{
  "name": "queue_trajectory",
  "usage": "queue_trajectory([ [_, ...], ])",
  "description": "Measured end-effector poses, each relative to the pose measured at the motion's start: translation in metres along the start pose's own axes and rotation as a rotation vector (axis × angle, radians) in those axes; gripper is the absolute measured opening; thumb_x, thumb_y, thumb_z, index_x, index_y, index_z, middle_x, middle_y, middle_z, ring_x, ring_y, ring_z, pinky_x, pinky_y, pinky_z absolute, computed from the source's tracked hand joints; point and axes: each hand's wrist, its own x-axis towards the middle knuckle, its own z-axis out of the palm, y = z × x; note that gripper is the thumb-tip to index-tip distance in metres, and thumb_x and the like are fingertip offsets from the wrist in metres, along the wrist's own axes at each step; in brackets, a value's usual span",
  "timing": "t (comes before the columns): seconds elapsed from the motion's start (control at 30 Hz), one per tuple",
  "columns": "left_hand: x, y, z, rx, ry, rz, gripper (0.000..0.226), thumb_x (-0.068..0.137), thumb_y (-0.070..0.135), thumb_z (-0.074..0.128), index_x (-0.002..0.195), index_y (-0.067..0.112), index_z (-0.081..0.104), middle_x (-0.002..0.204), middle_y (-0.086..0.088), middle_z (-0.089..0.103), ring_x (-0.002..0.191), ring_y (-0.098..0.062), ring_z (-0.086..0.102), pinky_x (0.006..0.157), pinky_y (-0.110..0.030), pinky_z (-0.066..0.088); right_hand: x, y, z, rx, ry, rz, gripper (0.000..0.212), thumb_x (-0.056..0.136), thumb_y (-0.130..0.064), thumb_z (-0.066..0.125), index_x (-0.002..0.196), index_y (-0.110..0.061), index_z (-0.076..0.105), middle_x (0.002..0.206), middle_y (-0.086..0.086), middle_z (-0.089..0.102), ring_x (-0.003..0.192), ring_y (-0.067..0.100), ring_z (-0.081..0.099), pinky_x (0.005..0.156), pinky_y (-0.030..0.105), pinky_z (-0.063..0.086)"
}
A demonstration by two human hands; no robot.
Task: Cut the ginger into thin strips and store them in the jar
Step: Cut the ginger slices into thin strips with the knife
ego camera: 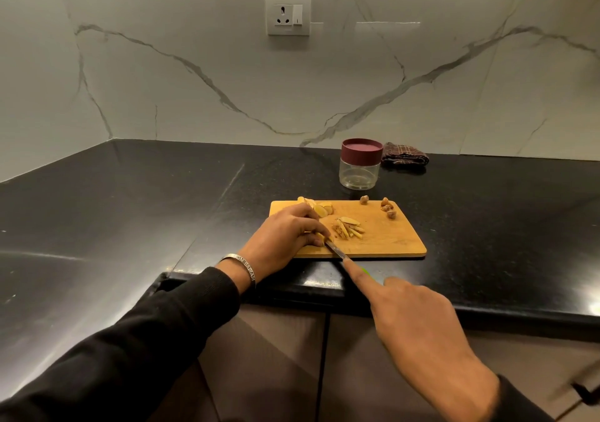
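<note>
Pale yellow ginger piece (321, 237) mid-cut on the wooden board (389, 243).
Your left hand (285, 236) pinches it; right hand (418, 321) clamps the steel knife (336, 251). Fingertips sit beside the blade: a slip could nick them.

Left hand (285, 231) curled, right hand (418, 317) gripping, forefinger extended.

Ginger piece (321, 237): pale yellow, at board's (389, 243) near-left edge, mostly hidden under fingers. Knife (336, 250): thin blade angled, tip against ginger piece, green handle barely visible. Strips (349, 227): small loose pile mid-board. Slices (319, 209) at far-left edge. Brown knobs (388, 209) at far-right corner. Jar (360, 164): clear, upright, maroon lid on, behind board, apart.
</note>
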Motion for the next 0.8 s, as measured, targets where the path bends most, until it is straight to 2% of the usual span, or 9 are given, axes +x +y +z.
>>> queue_trajectory([
  [0.07,0.001,-0.002,0.001,0.015,-0.047,0.015,0.025,0.092,0.019,0.069,0.116,0.024,0.075,0.117,0.004,0.058,0.108,-0.01,0.053,0.089,-0.018,0.045,0.0,0.001,0.007,0.017,0.024,0.014,0.069,0.107,-0.021,0.028,0.153,-0.046,-0.018,0.087,-0.002,0.041,0.066,0.02,0.034,0.048,0.03,0.015],
  [0.17,0.001,-0.002,0.001,0.028,-0.06,0.02,0.031,0.093,0.019,0.066,0.124,0.026,0.069,0.121,0.004,0.059,0.111,-0.01,0.052,0.092,-0.021,0.046,0.0,0.002,0.016,0.045,0.046,0.003,0.069,0.108,-0.024,0.029,0.152,-0.047,-0.019,0.088,-0.003,0.046,0.07,0.02,0.04,0.051,0.032,0.021],
  [0.3,0.0,0.002,-0.001,-0.036,0.046,-0.011,0.017,0.088,0.02,0.074,0.104,0.022,0.071,0.109,0.007,0.065,0.094,-0.003,0.056,0.082,-0.026,0.052,0.007,0.009,0.016,0.121,0.082,-0.013,0.068,0.107,-0.026,0.031,0.154,-0.046,-0.014,0.093,-0.003,0.054,0.078,0.018,0.051,0.06,0.031,0.032],
  [0.43,-0.001,0.0,0.0,-0.029,0.069,-0.016,0.009,0.085,0.025,0.077,0.092,0.022,0.074,0.105,0.01,0.066,0.088,-0.004,0.058,0.076,-0.029,0.053,0.011,0.013,0.01,0.226,0.114,0.016,0.06,0.108,-0.035,0.025,0.156,-0.045,-0.009,0.077,-0.009,0.042,0.061,0.009,0.038,0.051,0.026,0.025],
  [0.67,-0.001,-0.002,0.0,-0.045,0.088,-0.034,0.011,0.083,0.029,0.079,0.09,0.023,0.074,0.097,0.013,0.067,0.086,-0.003,0.062,0.076,-0.028,0.055,0.009,0.007,0.005,0.503,0.079,-0.011,0.052,0.105,-0.036,0.034,0.154,-0.046,0.023,0.064,-0.006,0.051,0.057,0.013,0.048,0.05,0.025,0.035],
  [0.8,-0.002,-0.003,0.0,-0.058,0.093,-0.044,0.01,0.082,0.029,0.08,0.086,0.023,0.074,0.094,0.012,0.068,0.085,-0.004,0.062,0.074,-0.029,0.054,0.019,0.01,0.005,0.684,0.074,0.006,0.049,0.104,-0.026,0.04,0.151,-0.039,0.037,0.061,-0.007,0.052,0.06,0.0,0.053,0.052,0.022,0.037],
])
